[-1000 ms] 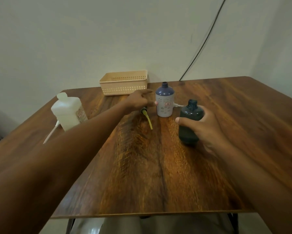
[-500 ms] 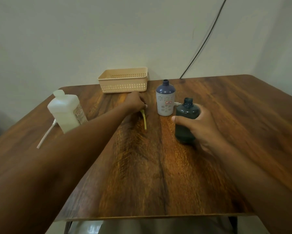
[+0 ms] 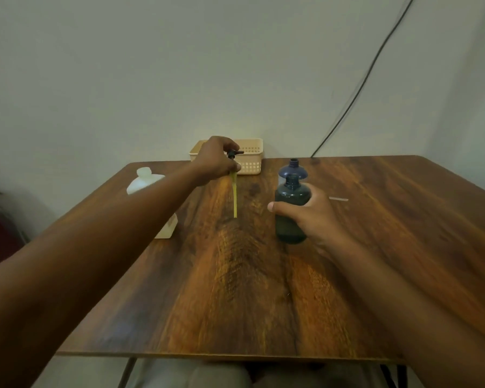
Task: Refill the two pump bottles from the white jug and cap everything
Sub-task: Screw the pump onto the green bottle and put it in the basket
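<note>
While the left hand (image 3: pixel 217 161) pinches a black pump (image 3: pixel 234 154) in the air, yellow tube hanging, the right hand (image 3: pixel 305 212) wraps the dark bottle (image 3: pixel 290 219) standing at the surface's (image 3: pixel 263 289) centre. Both bottles are uncapped — the purple one (image 3: pixel 293 170) stands just behind at twelve o'clock. At nine o'clock the white jug (image 3: pixel 146 182) looks uncapped too. Whether either bottle is filled, I cannot tell; capping all three remains.

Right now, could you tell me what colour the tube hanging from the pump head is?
The tube is yellowish, seen in the head view, below the left hand.
</note>
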`<state>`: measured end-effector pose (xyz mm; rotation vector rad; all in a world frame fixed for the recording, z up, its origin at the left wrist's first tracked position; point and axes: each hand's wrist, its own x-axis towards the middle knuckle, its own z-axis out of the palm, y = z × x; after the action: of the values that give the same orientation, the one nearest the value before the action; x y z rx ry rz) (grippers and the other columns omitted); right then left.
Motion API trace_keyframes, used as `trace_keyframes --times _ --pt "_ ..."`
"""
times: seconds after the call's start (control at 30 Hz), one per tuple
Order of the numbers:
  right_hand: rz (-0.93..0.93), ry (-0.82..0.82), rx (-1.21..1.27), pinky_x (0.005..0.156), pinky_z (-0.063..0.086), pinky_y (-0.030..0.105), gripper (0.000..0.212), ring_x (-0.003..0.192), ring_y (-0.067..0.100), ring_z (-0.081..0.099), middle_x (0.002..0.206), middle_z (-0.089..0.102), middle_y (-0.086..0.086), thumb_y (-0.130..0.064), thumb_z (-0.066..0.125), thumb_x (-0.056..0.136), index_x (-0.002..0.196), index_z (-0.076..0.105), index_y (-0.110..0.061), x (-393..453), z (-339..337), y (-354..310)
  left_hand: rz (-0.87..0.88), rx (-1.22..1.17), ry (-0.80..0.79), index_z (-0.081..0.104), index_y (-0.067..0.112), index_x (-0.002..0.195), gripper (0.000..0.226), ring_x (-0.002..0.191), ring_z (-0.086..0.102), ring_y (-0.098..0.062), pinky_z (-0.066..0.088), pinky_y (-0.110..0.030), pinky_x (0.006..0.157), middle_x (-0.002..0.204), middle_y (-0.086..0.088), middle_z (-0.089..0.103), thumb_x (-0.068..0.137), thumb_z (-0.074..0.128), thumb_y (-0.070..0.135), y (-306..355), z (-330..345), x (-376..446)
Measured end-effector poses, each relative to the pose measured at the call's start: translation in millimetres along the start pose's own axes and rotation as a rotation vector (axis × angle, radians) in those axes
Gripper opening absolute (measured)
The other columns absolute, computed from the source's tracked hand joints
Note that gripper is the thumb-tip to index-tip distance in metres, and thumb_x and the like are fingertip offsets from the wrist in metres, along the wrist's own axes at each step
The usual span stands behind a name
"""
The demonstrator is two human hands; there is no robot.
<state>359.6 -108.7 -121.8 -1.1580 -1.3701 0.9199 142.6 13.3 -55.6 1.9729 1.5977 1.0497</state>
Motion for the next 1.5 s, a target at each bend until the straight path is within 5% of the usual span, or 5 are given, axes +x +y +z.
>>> trace_keyframes --times 0.3,0.43,0.57,0.87,1.5 --pt "-0.009 -0.074 0.008 0.078 0.053 0.028 0.061 0.104 0.015 0.062 0.114 0.065 -0.007 -0.033 0.092 0.071 0.121 0.058 -0.030 -9 36 -30 0.177 -0.078 0.089 0.069 0.013 0.126 0.057 0.087 0.075 -0.020 0.057 -0.017 0.064 0.120 -0.006 0.068 0.075 0.086 -0.004 61 -86 -37" --pt "-0.006 -0.089 0.027 0.075 0.051 0.026 0.064 0.102 0.012 0.063 0.113 0.065 -0.009 -0.032 0.093 0.071 0.124 0.058 -0.029 -15 48 -38 0.249 -0.150 0.128 0.070 0.016 0.122 0.053 0.095 0.074 -0.027 0.063 -0.035 0.084 0.122 -0.007 0.064 0.075 0.085 -0.003 90 -113 -52" --pt "-0.024 -0.088 0.006 0.071 0.049 0.024 0.051 0.096 0.008 0.063 0.106 0.066 -0.014 -0.035 0.093 0.068 0.104 0.057 -0.038 -16 55 -40 0.318 -0.199 0.151 0.071 0.016 0.120 0.050 0.094 0.075 -0.029 0.064 -0.034 0.082 0.119 -0.009 0.064 0.075 0.086 -0.001 120 -128 -63" --pt "-0.054 -0.088 -0.056 0.067 0.047 0.020 0.050 0.092 0.007 0.061 0.104 0.062 -0.020 -0.045 0.092 0.065 0.097 0.054 -0.043 -22 66 -45 0.380 -0.236 0.168 0.070 0.016 0.120 0.052 0.086 0.077 -0.027 0.065 -0.033 0.078 0.119 -0.009 0.064 0.074 0.087 0.000 152 -133 -87" --pt "-0.061 -0.038 -0.060 0.072 0.046 0.022 0.064 0.091 0.007 0.055 0.104 0.056 -0.019 -0.041 0.089 0.073 0.119 0.046 -0.035 -13 57 -54 0.374 -0.271 0.079 0.068 0.023 0.119 0.051 0.095 0.072 -0.019 0.063 -0.024 0.072 0.124 -0.001 0.063 0.078 0.083 -0.005 120 -70 -117"
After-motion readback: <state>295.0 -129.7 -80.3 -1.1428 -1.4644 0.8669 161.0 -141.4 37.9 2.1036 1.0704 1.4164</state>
